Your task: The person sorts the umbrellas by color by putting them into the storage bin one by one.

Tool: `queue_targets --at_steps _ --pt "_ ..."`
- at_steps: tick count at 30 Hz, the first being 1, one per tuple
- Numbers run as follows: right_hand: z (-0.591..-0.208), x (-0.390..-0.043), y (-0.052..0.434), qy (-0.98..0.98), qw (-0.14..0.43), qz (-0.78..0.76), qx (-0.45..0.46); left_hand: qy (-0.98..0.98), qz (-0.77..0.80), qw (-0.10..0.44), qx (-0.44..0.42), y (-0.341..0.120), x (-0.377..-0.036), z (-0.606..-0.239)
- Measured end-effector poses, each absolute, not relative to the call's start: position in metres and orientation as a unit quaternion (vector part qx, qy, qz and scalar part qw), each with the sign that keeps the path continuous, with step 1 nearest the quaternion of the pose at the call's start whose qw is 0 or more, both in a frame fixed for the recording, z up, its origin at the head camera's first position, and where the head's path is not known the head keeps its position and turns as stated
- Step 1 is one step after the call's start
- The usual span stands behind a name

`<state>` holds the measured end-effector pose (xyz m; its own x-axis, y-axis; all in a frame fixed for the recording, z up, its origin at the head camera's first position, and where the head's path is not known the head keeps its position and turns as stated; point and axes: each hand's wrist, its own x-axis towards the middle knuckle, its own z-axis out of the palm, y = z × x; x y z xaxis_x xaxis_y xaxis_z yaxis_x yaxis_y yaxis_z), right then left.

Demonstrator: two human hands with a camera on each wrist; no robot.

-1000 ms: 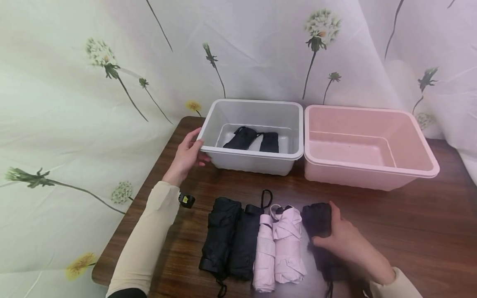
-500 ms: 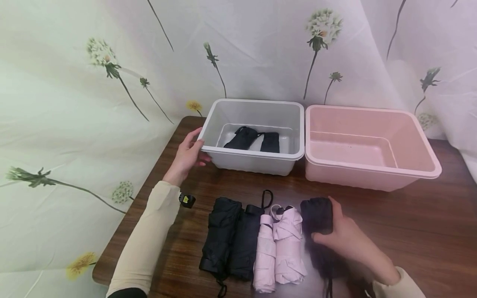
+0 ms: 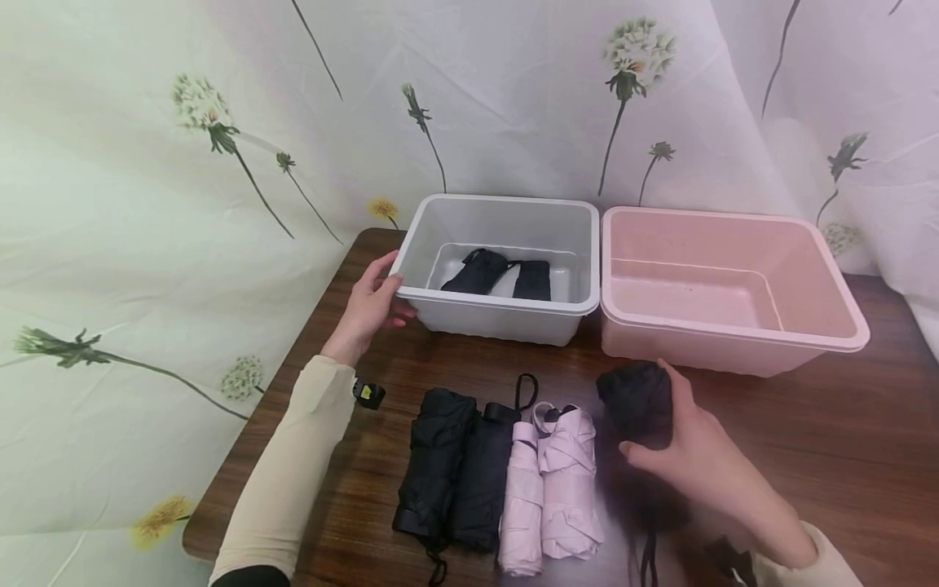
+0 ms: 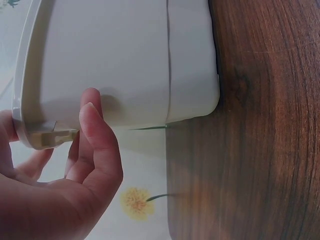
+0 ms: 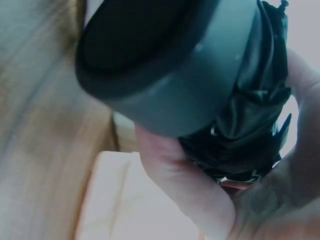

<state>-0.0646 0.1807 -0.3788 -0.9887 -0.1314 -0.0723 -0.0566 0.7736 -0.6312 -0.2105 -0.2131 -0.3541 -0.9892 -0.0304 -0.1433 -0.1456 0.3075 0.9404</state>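
The right hand (image 3: 697, 465) grasps a folded black umbrella (image 3: 637, 408) at lower right of centre in the head view, fingers and thumb curled round its bundled cloth, its far end tipped up toward the pink bin (image 3: 734, 338). In the right wrist view that same umbrella (image 5: 200, 75) fills the upper frame — a hard round cap end at the top, crumpled fabric behind it pressed under the fingers (image 5: 175, 185).

It looks light and compact, easy for one hand. The cloth is soft and likely a little slick, so it may shift over the stiff core inside; a grip round the middle of the bundle, where the hand is now, seems the surest. The cord (image 3: 647, 562) dangling at the bottom edge could snag.

The left hand (image 3: 367, 308), left of centre, holds the corner of the white bin (image 3: 506, 306), thumb over the rim and fingers under it — the left wrist view shows the curled fingers (image 4: 97, 145) against the bin wall (image 4: 125, 65). One black umbrella (image 3: 499, 275) lies inside it. In the lower middle of the head view, two black umbrellas (image 3: 455, 473) and two pink umbrellas (image 3: 550, 481) lie side by side on the wooden table (image 3: 844, 440).
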Motion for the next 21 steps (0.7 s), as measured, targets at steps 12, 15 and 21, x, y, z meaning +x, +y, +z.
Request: queue_targets --at_steps 12,15,21 --pt "-0.338 -0.066 0.181 0.933 -0.028 -0.349 -0.080 0.810 0.582 0.051 -0.058 -0.214 -0.210 -0.354" --pt "-0.328 -0.067 0.180 0.929 -0.040 -0.360 -0.080 0.807 0.586 0.051 -0.056 -0.215 -0.211 -0.355" --pt "-0.313 -0.070 0.178 0.917 -0.055 -0.389 -0.069 0.801 0.595 0.046 -0.055 -0.220 -0.218 -0.365"
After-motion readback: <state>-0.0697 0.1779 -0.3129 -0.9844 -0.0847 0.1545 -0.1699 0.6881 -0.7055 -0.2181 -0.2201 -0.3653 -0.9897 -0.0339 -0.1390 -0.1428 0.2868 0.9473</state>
